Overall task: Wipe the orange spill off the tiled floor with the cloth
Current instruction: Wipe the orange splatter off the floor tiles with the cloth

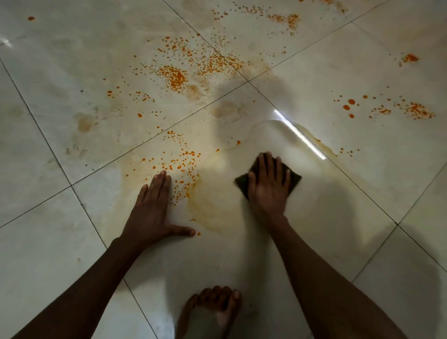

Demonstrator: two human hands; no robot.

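A bare foot (217,307) stands on the tiled floor (48,266) at the near edge. Just past it both hands lie flat with straight fingers — the left hand (154,208) presses the bare tile, and the right hand (268,188) presses down on the dark cloth (296,180). Farther off, the orange spill (174,77) dots several tiles — wet yellow smears lie between the hands.

Most of the dark cloth (295,180) under the right hand (268,186); spill (321,2) past the top edge.
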